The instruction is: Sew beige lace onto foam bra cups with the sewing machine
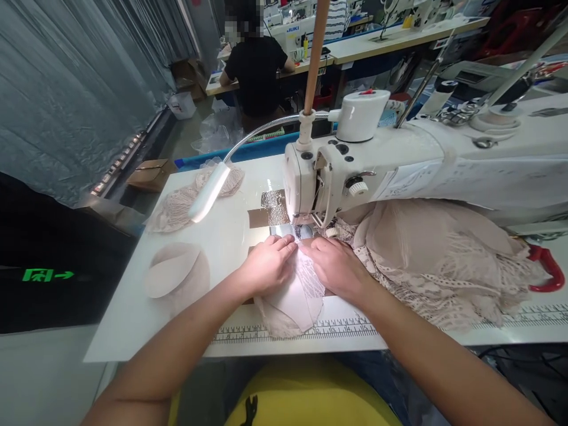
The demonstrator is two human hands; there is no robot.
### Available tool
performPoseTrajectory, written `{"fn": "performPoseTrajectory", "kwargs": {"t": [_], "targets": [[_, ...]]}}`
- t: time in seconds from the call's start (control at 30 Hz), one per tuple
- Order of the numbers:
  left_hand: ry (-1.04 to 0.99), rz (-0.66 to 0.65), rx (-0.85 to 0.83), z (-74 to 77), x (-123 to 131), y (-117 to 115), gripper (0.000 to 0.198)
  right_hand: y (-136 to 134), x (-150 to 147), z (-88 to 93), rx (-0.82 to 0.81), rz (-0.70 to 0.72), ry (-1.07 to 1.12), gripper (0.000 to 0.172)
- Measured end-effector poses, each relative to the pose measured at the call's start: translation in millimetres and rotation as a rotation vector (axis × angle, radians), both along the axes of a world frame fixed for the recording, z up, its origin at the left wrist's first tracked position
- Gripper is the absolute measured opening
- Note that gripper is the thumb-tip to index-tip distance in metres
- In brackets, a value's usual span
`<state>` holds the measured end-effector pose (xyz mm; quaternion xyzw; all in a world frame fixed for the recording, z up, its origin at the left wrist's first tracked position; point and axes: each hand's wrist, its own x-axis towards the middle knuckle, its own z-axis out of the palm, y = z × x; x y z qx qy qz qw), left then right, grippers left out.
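A pale pink lace fabric piece [290,305] lies under the needle area of a white sewing machine [310,177], its lower end draped over the printed ruler strip. My left hand [271,265] presses on its left side, fingers together close to the presser foot. From the right, my right hand [335,266] is closed on the same piece, with fingertips near the needle. Both thumbs' exact grip is partly hidden. The metal needle plate [280,232] shows just beyond my fingertips.
Beige lace garments [408,254] are heaped under the machine arm at right, by a red handle [548,269]. Fabric cups [177,275] and gathered lace pieces [173,210] lie left. A lamp [210,192] hangs over the table. A person in black [257,74] sits beyond.
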<state>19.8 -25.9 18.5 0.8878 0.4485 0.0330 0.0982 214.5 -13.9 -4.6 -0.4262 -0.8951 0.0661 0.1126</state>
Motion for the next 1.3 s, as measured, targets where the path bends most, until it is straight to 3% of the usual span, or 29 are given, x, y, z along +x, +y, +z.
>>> {"fn": "performPoseTrajectory", "kwargs": {"t": [0.57, 0.73, 0.9, 1.2, 1.3], "targets": [[0.048, -0.185, -0.053, 1.3, -20.2, 37.1, 0.058, 1.5, -5.0, -7.4, 0.091, -0.044, 0.017, 0.036], [-0.024, -0.172, 0.013, 4.3, -23.5, 21.3, 0.044, 2.0, -0.8, -3.9, 0.06, 0.022, 0.107, 0.036], [-0.129, -0.096, 0.074, 8.3, -13.3, -7.4, 0.03, 3.8, 2.5, -0.8, 0.024, -0.002, 0.235, 0.038], [-0.24, -0.016, 0.135, -12.9, -6.6, -17.6, 0.023, -12.6, 13.8, 36.2, -0.112, 0.05, 0.037, 0.027], [-0.341, 0.001, 0.086, -13.0, -9.6, -18.2, 0.014, -25.8, 14.8, 35.3, -0.094, 0.091, 0.051, 0.027]]}}
